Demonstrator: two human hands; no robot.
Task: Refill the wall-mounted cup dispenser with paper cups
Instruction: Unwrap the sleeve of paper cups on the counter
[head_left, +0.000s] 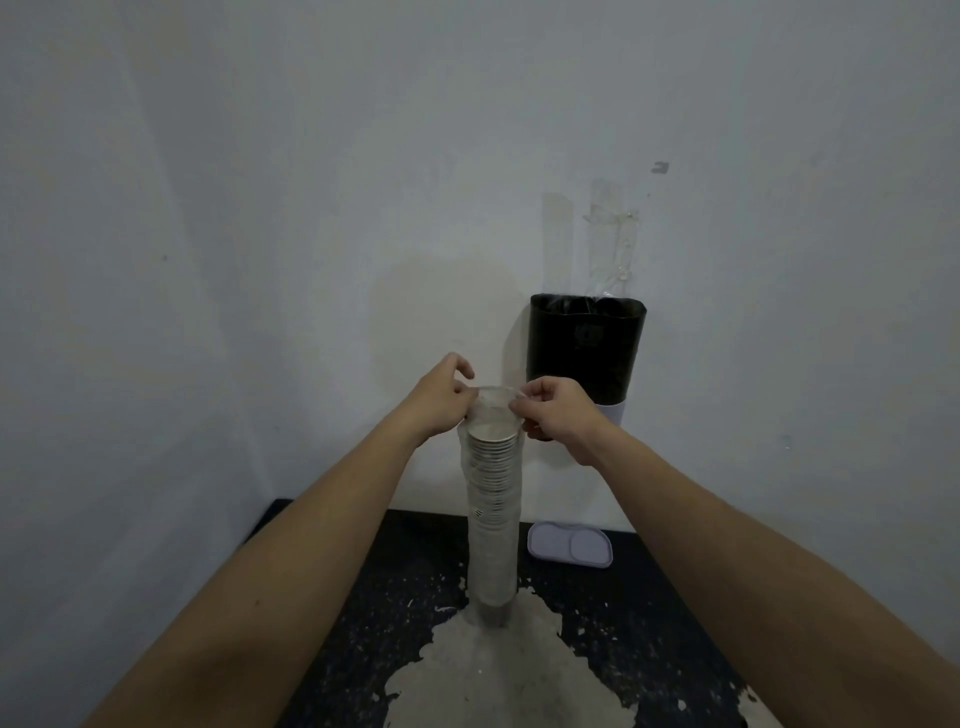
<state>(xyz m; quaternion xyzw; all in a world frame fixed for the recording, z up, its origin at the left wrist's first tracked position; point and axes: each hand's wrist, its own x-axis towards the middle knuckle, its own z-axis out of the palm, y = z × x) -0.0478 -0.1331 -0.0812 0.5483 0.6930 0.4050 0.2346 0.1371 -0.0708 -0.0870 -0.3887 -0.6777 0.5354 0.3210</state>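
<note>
A tall stack of white paper cups stands upright on the dark table, wrapped in a clear plastic sleeve. My left hand pinches the sleeve's open top edge on the left. My right hand pinches the same edge on the right, so the mouth is held apart above the top cup. The wall-mounted cup dispenser, a dark translucent body with a white base, hangs on the wall just right of and behind my right hand.
A white lid-like tray lies on the table under the dispenser. The table's dark surface is worn to a pale patch around the stack's foot. Strips of clear tape cling to the wall above the dispenser.
</note>
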